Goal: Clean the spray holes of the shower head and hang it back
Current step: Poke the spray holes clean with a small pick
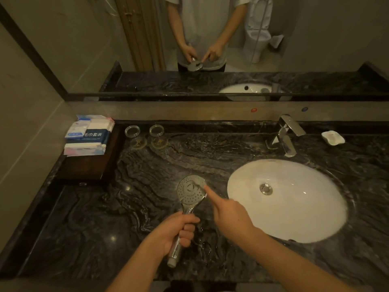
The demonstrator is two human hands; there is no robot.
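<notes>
1. The left hand (174,230) is clenched around the chrome handle of the shower head (190,191), holding it above the dark marble countertop (105,218), spray face up.
2. The right hand (228,213) grasps nothing; its extended index fingertip (205,188) touches the right rim of the spray face.
3. The white oval sink basin (305,218) lies just right of the hands, faucet (287,133) behind it.
4. Open counter spreads left and behind the shower head.
5. Far back-left, two glass cups (145,130) stand beside packaged towels (90,133) on a dark tray (84,167).
6. A soap dish (333,137) sits at the back right.
</notes>
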